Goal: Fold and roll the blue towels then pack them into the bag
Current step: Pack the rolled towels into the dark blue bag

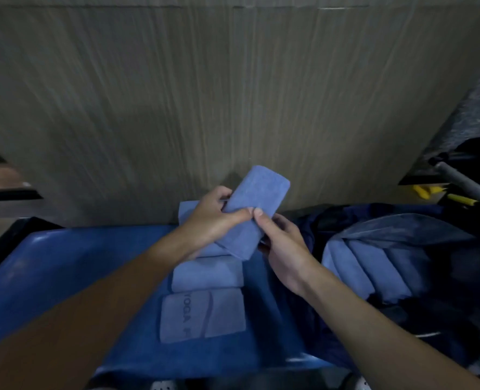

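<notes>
Folded light-blue microfibre towel: held tilted above blue bench, fingers of left hand and right hand clamped on it. Rolled blue towels: inside dark fabric bag, right.

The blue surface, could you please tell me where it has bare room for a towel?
The blue surface is bare on its left half, between its left edge and the folded towels. Crowded: that centre stack, and the bag of rolled towels at right.
</notes>
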